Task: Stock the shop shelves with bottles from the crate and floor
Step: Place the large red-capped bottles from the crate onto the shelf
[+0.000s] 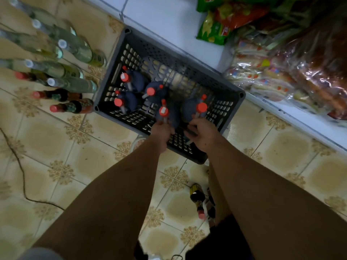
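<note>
Bottles [191,109] of dark sauce stand in the grey crate [120,53] on the tiled floor; the left hand [162,131] has its grip curled round one's handle, the right hand [201,133] round its neighbour's. Full, they likely weigh heavy and may slip, so the moulded handle below each red cap [201,107] suits best. Three more wait further in.
</note>
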### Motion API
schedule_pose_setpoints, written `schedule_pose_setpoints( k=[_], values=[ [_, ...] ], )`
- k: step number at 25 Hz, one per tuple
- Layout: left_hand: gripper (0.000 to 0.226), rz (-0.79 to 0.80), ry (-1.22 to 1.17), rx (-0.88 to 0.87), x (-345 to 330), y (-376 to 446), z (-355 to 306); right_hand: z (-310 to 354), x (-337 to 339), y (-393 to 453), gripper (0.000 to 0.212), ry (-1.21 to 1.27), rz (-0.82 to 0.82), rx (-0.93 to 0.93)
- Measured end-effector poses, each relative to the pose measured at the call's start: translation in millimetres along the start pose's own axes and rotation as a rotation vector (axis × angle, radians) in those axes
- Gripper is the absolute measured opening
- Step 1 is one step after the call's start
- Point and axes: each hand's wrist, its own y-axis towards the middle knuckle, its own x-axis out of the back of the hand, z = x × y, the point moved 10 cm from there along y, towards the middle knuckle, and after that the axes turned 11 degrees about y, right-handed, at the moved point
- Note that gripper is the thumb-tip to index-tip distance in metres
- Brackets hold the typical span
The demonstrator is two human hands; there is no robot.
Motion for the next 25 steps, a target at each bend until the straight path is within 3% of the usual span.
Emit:
schedule_pose_setpoints(
  k=[6,12,21,25],
  values=[
    [0.036,0.052,0.161,-0.142,39,-164,-44,23,-1,-157,0.028,-0.113,-0.01,0.109],
    [0.035,0.07,0.256,-0.369,78,-316,-81,25,0,-310,0.03,0.095,0.08,0.216],
    [0.04,0.139,0.329,-0.678,101,-421,-120,28,1,-434,0.027,0.35,0.263,0.384],
    [0.037,0.145,0.377,-0.785,96,-456,-142,40,4,-461,0.021,0.352,0.247,0.497]
  ],
)
